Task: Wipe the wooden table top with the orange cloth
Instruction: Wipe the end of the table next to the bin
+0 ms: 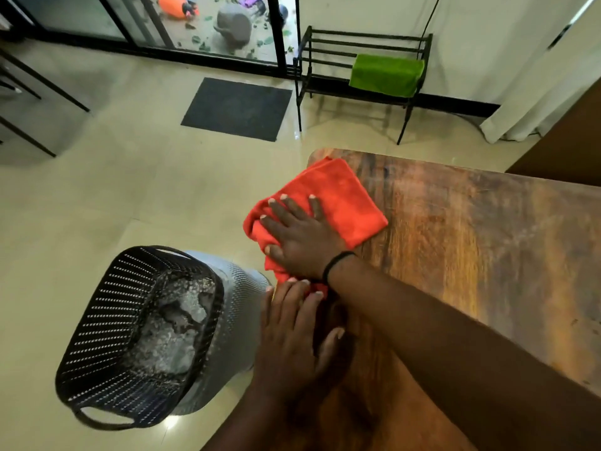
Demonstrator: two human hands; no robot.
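The orange cloth [338, 203] lies folded at the wooden table top's [471, 242] far left corner, partly hanging over the left edge. My right hand [302, 236], with a black band on the wrist, presses flat on the cloth with fingers spread, and its arm crosses the table from the right. My left hand [292, 327] rests flat on the table's left edge just nearer to me. Its fingertips touch the cloth's bunched near end, and it holds nothing.
A black perforated basket [107, 327] holding grey debris sits on a grey bin [234, 320] right beside the table's left edge. Farther off are a dark doormat [237, 109], a black metal rack [328, 53] with a green cloth [387, 74], and glass doors.
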